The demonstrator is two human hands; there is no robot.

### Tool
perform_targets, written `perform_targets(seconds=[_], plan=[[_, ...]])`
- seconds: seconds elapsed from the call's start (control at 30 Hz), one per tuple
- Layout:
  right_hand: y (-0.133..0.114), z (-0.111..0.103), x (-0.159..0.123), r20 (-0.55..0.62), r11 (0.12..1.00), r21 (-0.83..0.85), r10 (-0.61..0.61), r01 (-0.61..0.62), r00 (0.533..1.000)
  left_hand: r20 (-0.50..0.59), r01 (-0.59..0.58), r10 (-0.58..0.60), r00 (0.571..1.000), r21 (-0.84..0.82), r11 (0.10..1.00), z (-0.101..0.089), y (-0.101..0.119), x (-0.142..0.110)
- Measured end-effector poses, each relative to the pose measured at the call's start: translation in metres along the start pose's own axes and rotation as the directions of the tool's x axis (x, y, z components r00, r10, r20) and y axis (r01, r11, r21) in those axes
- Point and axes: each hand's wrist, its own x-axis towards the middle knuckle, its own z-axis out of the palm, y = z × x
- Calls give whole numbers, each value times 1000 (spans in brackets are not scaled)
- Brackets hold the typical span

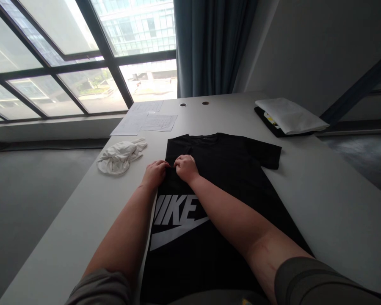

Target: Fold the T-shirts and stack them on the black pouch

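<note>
A black T-shirt (228, 163) lies flat on the table, its collar toward the far side. Large grey NIKE lettering (178, 209) and a swoosh run across its front and reach the left edge. The sleeve on the right is spread outward, while on the left no sleeve sticks out past the body. My left hand (155, 173) is closed on the shirt's left edge, fingertips pinching the fabric. Just beside it, my right hand (186, 167) has its fingers curled down onto the shirt near the same edge. The fingertips are partly hidden.
A crumpled white cloth (120, 156) lies left of the shirt on the white table (330, 203). Behind it are printed paper sheets (158, 122). At the back right sits a white folded item (290, 114) over something black and yellow. Windows and a blue curtain (209, 46) stand beyond.
</note>
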Motion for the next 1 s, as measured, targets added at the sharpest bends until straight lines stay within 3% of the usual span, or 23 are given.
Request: perform_targets(seconds=[0.43, 0.67, 0.87, 1.0], plan=[[-4, 4, 0, -46, 975, -170, 140, -146, 989, 13, 35, -35, 999, 38, 999, -2, 2, -1], [-5, 12, 3, 58, 951, -227, 229, -210, 972, -24, -6, 5, 1000, -26, 1000, 0, 2, -1], [-7, 11, 4, 101, 940, -264, 251, -217, 963, 164, -3, -8, 986, 70, 998, 8, -4, -1], [-6, 13, 7, 116, 938, -276, 248, -208, 962, 213, 32, -55, 976, 111, 993, 12, -7, -2]])
